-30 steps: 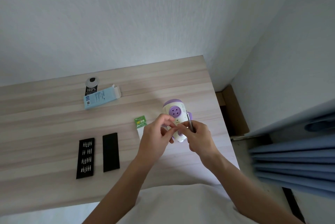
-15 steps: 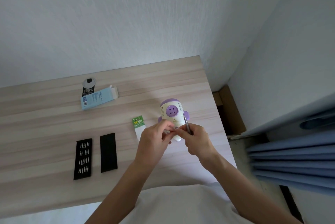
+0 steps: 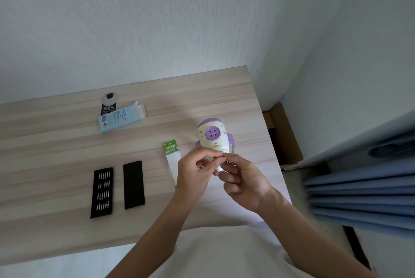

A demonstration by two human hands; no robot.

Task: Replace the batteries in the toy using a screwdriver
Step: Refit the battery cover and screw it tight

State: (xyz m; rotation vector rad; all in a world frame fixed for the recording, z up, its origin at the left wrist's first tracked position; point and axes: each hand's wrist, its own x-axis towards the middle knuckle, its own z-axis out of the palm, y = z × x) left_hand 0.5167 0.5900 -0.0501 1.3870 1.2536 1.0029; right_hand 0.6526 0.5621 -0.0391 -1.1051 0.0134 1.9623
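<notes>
1. The toy, a white body with a purple cap and a purple four-hole disc, is at the right part of the worktop. It stands roughly upright, with its cap pointing away from the person.
2. The narrow lower end of the toy is hidden between the two hands. It cannot be told whether the toy rests on the worktop.
3. The left hand has its fingers curled. Its thumb and forefinger pinch the narrow lower end of the toy.
4. The right hand is clenched round the screwdriver. The thin grey shaft rises from the fist, just beside the right side of the toy.
5. The fingertips of the two hands meet in front of the toy.
6. The battery pack, a white card with a green header, lies flat just left of the left hand.
7. The bit tray, black with rows of small metal bits, lies farther left. Its black lid lies beside it, apart from it.
8. A light-blue carton with an open flap lies near the far edge. It touches a black card printed "100%".
9. A blue curtain hangs to the right of the worktop.
</notes>
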